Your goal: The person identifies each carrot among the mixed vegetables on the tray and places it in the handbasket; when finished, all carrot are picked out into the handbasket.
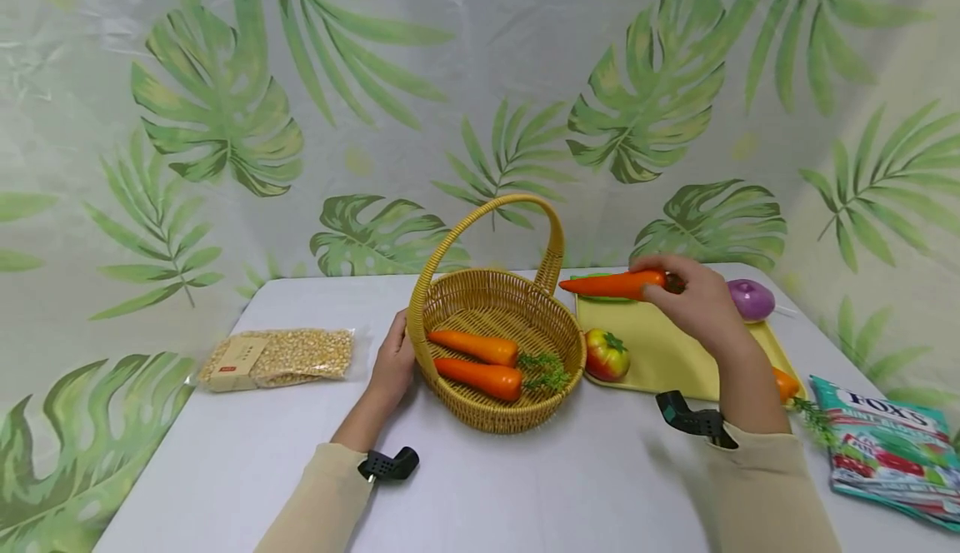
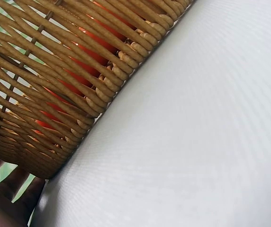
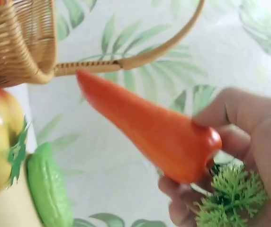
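My right hand (image 1: 693, 299) grips an orange-red toy carrot (image 1: 611, 286) by its thick end, above a yellow tray (image 1: 660, 353). In the right wrist view its tip points toward the wicker basket (image 3: 19, 42), and green leaves (image 3: 232, 196) show by the palm. My left hand (image 1: 392, 366) rests against the left side of the basket (image 1: 498, 420), fingers (image 2: 12, 182) spread along its outer wall; part of that hand is hidden. Inside the basket lie an orange carrot (image 1: 476, 345) and a redder carrot (image 1: 480, 379), their leafy tops to the right.
A red-yellow toy fruit (image 1: 606, 355) sits at the tray's left edge, beside the basket. A green toy vegetable (image 3: 48, 187), a purple onion (image 1: 750, 300) and another carrot (image 1: 785, 385) are around the tray. Corn kernels in a bag (image 1: 281, 359) lie left, a candy bag (image 1: 892, 453) right.
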`<state>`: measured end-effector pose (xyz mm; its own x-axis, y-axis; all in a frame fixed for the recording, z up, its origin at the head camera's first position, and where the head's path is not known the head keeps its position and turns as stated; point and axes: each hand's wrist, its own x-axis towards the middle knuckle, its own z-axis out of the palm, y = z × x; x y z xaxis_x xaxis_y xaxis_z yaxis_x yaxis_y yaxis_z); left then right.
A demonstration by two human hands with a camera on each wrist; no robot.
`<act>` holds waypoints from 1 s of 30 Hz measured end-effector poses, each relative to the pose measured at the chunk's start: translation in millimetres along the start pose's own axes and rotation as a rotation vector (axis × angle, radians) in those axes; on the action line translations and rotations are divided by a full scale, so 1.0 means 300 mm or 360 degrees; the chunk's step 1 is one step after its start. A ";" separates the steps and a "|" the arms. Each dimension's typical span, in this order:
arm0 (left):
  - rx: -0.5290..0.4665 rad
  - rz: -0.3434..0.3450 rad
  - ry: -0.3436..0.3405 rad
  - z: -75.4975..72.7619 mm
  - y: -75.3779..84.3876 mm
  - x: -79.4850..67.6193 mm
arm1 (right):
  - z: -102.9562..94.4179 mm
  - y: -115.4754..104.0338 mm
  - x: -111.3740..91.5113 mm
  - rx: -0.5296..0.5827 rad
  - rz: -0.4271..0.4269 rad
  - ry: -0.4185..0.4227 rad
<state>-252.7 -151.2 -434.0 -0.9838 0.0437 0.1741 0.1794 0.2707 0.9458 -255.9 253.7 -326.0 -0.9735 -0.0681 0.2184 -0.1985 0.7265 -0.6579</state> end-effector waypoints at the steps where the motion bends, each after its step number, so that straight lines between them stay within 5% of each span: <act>1: -0.0001 0.0002 0.0002 0.001 0.001 0.000 | 0.000 -0.006 -0.004 -0.0010 -0.0037 -0.0028; 10: 0.0009 -0.0046 0.0038 0.001 0.023 -0.015 | 0.151 -0.079 0.020 -0.0019 -0.0387 -0.0284; 19: 0.0011 -0.0026 0.0015 0.007 0.016 -0.015 | 0.356 -0.122 0.055 0.0028 -0.0439 -0.0304; 30: 0.0018 0.0017 0.0079 0.014 -0.123 0.048 | 0.454 -0.129 0.089 -0.0177 -0.0502 -0.0388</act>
<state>-273.5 -156.6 -467.3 -0.9802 -0.0009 0.1978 0.1895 0.2815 0.9407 -289.7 130.7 -393.0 -0.8679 -0.4497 0.2110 -0.4911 0.7125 -0.5011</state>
